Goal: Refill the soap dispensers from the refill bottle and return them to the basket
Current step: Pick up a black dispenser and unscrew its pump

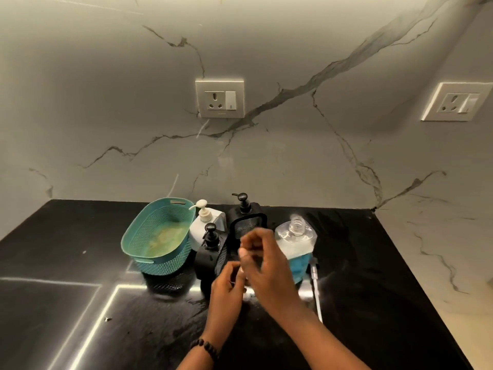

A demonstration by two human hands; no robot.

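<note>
Fingers (246,244) of the right hand (262,265) are curled inward, tips bunched near a small pale object at about mid-palm height; motion blur smears the outline, so I cannot tell what the object is or whether it is actually gripped. Left hand (226,284) sits just below and left of the right, fingers also curled toward the same spot; grip likewise cannot be told. A dark bead bracelet (204,345) circles the left wrist.

Directly behind the hands stands a black rectangular dispenser (248,225), its lower half hidden by the fingers. Left of it, a smaller black pump dispenser (208,252), and behind that a white pump dispenser (205,222). A further black pump head (242,201) rises at the back; its body is mostly hidden.

Right of the hands, a clear refill bottle (296,241) stands upright, neck uncapped, blue liquid in its lower part. A white pump tube (316,289) lies on the counter (80,263) beside it.

The teal basket (157,236) sits leftmost, tilted, holding no dispenser.
</note>
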